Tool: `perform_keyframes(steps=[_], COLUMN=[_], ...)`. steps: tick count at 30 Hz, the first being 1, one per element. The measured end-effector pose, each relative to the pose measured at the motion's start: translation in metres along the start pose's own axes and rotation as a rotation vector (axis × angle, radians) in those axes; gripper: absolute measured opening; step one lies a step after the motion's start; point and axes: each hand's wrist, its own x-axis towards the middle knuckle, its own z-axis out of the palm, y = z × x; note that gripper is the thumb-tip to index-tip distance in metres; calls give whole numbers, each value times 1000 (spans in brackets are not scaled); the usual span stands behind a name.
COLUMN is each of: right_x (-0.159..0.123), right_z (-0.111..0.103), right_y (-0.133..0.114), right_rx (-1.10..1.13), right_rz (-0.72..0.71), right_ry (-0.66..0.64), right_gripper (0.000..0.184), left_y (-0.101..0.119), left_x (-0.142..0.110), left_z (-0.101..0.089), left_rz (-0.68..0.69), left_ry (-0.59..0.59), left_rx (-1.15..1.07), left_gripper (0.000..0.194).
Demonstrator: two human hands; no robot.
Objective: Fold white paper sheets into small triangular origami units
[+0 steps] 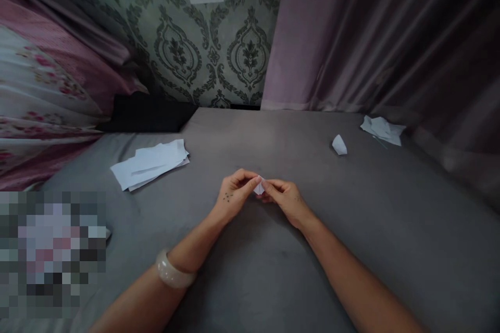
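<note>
A small piece of folded white paper (259,187) is held above the middle of the grey sheet (250,270). My left hand (233,192) pinches its left side between thumb and fingers. On its right side, my right hand (287,199) grips it the same way, the thumbs close together at the top. The paper comes to a point at the bottom; the fingers cover much of it. A pale bangle (174,272) circles my left forearm.
White paper sheets (150,164) lie stacked at the left. A folded white paper piece (339,145) stands at the right, with crumpled papers (383,129) farther back. Black cloth (150,112) lies at the back left. Curtains (312,36) and a patterned wall (211,57) border the far edge.
</note>
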Motion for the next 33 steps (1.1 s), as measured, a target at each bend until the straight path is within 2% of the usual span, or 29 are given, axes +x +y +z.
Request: perform_keyframes(steps=[3,9,12,15,17,23,25,28,31,33], right_x=[-1,-1,-3,-6,-8,-8,-8,-9,-10,-11], right_z=[2,1,2,5,8,12,11,10,10,9], right_y=[1,0,-2,-4,-4,-3,-3,-2,-1,-1], right_rx=[46,-78,19,171,213,113,72,47,47,58], right_rz=[26,-25,74,248,311,185,153,142,169,192], right_ry=[-7,46,20,-64,-122,-170,-162,-157,-188,-218], right_gripper=[35,32,33,37,40,41,41,40,38,37], left_y=[-3,-4,-1,0,1,0,1,3,3,2], left_x=[0,2,2,1,-1,-1,0,1,0,0], left_z=[2,1,0,1,3,5,3,1,0,1], left_rz=[-36,-80,-75,-45,-40,-88,-147,-218,-197,-188], left_ry=[8,-31,-70,-54,-37,-24,-59,-187,-265,-260], left_rx=[-41,24,41,-2,-19,-53,-83,-130,-196,-245], left_gripper=[22,27,30,29,29,34,37,38,35,36])
